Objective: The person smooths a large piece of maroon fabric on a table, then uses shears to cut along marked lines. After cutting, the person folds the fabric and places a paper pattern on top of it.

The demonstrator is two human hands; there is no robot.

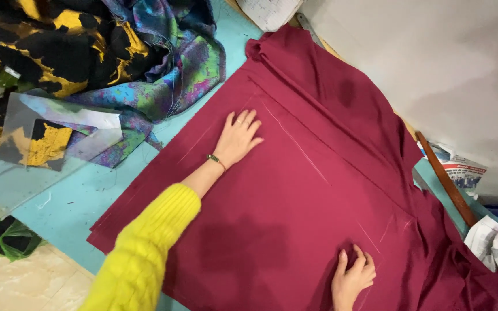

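So the maroon cloth (pixel 295 190) lies spread on the turquoise tabletop (pixel 70 201), long axis running corner to corner, with the left hand (pixel 238 137) flat and open up top, the right hand (pixel 353 276) pressing near the lower chalk lines (pixel 376 236), neither grip holding anything

At the right edge, beside the tabletop (pixel 87 196), we see a crumpled printed packet (pixel 461 171), white with red and blue. At the left edge lies a green plastic bag (pixel 4 237) with something dark inside.
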